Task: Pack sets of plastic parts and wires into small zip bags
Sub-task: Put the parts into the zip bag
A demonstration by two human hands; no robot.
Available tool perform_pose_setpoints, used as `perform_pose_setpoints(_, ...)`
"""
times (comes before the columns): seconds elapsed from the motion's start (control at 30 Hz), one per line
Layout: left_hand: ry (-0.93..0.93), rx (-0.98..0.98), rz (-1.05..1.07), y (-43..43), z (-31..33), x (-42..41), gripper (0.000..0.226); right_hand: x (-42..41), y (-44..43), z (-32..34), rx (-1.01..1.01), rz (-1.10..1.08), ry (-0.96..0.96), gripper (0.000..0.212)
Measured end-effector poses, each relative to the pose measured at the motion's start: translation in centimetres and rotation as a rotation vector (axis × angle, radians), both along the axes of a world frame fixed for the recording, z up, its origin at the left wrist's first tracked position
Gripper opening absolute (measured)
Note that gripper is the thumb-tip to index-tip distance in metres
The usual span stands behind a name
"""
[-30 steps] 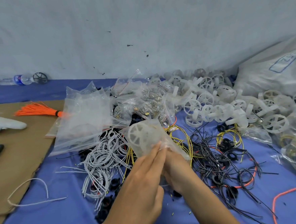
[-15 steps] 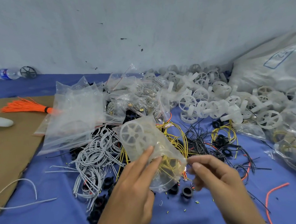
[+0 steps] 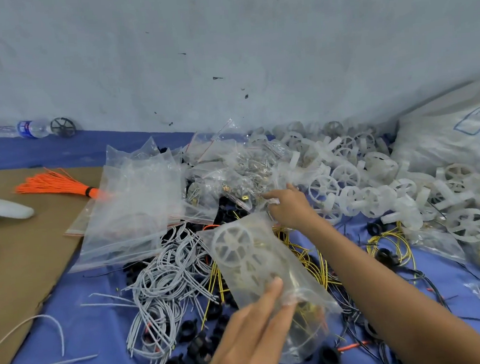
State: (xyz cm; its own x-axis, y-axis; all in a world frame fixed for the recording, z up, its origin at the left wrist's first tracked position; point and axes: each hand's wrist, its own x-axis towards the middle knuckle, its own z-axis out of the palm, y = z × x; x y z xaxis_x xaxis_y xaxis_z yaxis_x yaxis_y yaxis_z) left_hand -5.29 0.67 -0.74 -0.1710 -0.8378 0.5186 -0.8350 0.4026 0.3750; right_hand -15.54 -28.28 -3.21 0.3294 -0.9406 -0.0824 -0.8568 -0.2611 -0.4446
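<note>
The fingers (image 3: 272,290) of the left hand (image 3: 249,337) pinch the lower part of a clear zip bag (image 3: 281,267), thumb on the front and fingertips behind the plastic. The bag is held tilted above the blue cloth (image 3: 86,323), low in the middle of the view. A white spoked wheel (image 3: 232,246) sits in its upper end, and yellow wire shows through near the bottom.

At the far left a sheet of brown cardboard (image 3: 25,253) lies on the cloth, with a white moulded object (image 3: 5,209) on it and a bundle of orange wires (image 3: 54,185) at its far edge. A water bottle (image 3: 30,128) and a black wheel (image 3: 62,127) lie by the wall. Next comes a stack of empty zip bags (image 3: 138,211), then a tangle of grey wires (image 3: 166,283) with black rings (image 3: 193,344) scattered under and near it. Loose yellow wires (image 3: 304,258) lie just behind the held bag.

The right hand (image 3: 290,209) reaches forward to a heap of small bags of brass parts (image 3: 233,179), its fingers curled at the heap's edge; whether they grip anything cannot be told. To the right is a pile of white wheels (image 3: 375,186), with black wires (image 3: 392,259) in front of it and a large white sack (image 3: 452,141) behind it.
</note>
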Motion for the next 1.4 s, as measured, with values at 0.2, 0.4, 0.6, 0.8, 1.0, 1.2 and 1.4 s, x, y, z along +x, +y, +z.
perform_pose_setpoints(0.2, -0.108, -0.009, -0.003, -0.3, -0.7, 0.4, 0.040, 0.2, -2.5, -1.4, 0.085, -0.112, -0.054, 0.029)
perform_pose_setpoints(0.4, -0.041, 0.036, -0.002, -0.1, 0.2, 0.7, 0.037, -3.9, 0.3, 2.5, 0.006, -0.100, -0.332, 0.055)
perform_pose_setpoints(0.6, -0.032, 0.146, -0.012, 0.2, 0.7, 1.3, 0.093, -8.7, 6.8, 8.2, 0.064, -0.042, -0.753, 0.042)
perform_pose_setpoints(0.8, 0.072, 0.250, -0.061, 0.5, 1.7, 1.9, 0.097, -14.2, 15.0, 11.9, 0.066, 0.126, -1.031, 0.039)
perform_pose_setpoints(1.0, 0.066, 0.250, -0.006, 0.3, 2.9, 1.8, 0.092, -17.6, 21.9, 11.6, 0.120, 0.033, -1.189, 0.041)
perform_pose_setpoints(1.2, 0.062, 0.262, -0.032, 0.0, 2.9, 1.8, 0.082, -13.7, 27.0, 11.6, 0.360, 0.077, -1.069, 0.064)
perform_pose_setpoints(1.4, 0.038, 0.249, -0.038, 0.3, 2.9, 1.7, 0.083, -10.4, 27.6, 12.2, 0.186, 0.153, -1.015, 0.062)
